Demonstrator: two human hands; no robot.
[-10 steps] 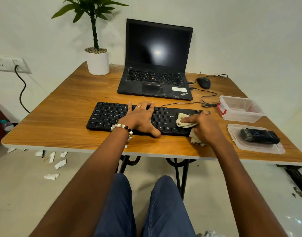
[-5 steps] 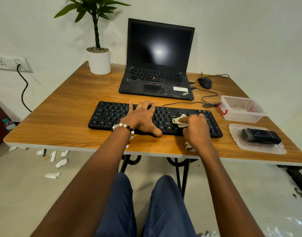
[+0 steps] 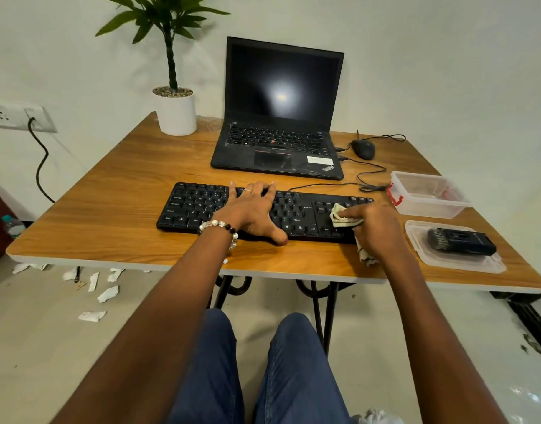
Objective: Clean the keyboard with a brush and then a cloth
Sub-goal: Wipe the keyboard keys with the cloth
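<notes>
A black keyboard (image 3: 199,206) lies across the near half of the wooden table (image 3: 110,215). My left hand (image 3: 252,211) rests flat on its middle keys with fingers spread, holding nothing. My right hand (image 3: 375,228) is closed on a pale cloth (image 3: 339,217) and presses it onto the keys at the keyboard's right end; a tail of the cloth hangs out below the hand. The black brush (image 3: 460,244) lies in a clear plastic lid (image 3: 489,266) to the right of my right hand.
An open black laptop (image 3: 278,148) stands behind the keyboard, with a black mouse (image 3: 363,148) and cables to its right. A clear plastic box (image 3: 428,194) sits at the right edge, a potted plant (image 3: 176,113) at the back left. Paper scraps litter the floor on the left.
My right hand slid the cloth left along the keyboard, then back to the right end. My left hand stayed flat on the middle keys.
</notes>
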